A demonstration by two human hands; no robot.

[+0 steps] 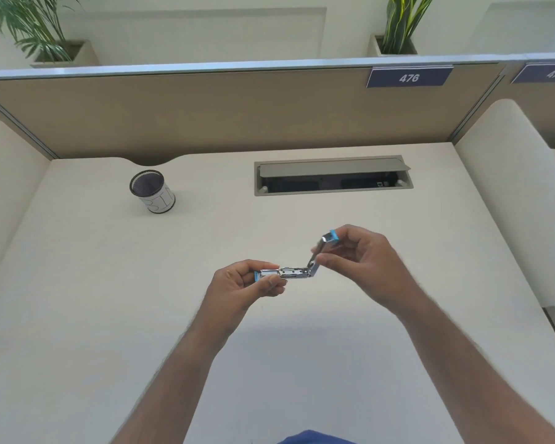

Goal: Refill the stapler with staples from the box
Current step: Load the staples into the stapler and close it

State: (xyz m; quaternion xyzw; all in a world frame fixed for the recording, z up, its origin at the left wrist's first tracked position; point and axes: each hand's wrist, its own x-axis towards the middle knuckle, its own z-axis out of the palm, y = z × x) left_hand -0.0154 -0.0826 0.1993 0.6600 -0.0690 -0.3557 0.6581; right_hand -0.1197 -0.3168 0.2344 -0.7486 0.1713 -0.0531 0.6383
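A small silver stapler (297, 272) with blue ends is held above the middle of the desk, swung open at its hinge. My left hand (247, 285) pinches the base half, which lies level with its metal channel facing up. My right hand (362, 256) holds the top half, tilted up and away to the right, with the blue tip (332, 234) showing past the fingers. I see no box of staples in view.
A black mesh cup (153, 192) with a white label stands at the back left of the beige desk (109, 299). An open cable hatch (332, 175) is set into the desk at the back. Partition walls enclose the desk on three sides.
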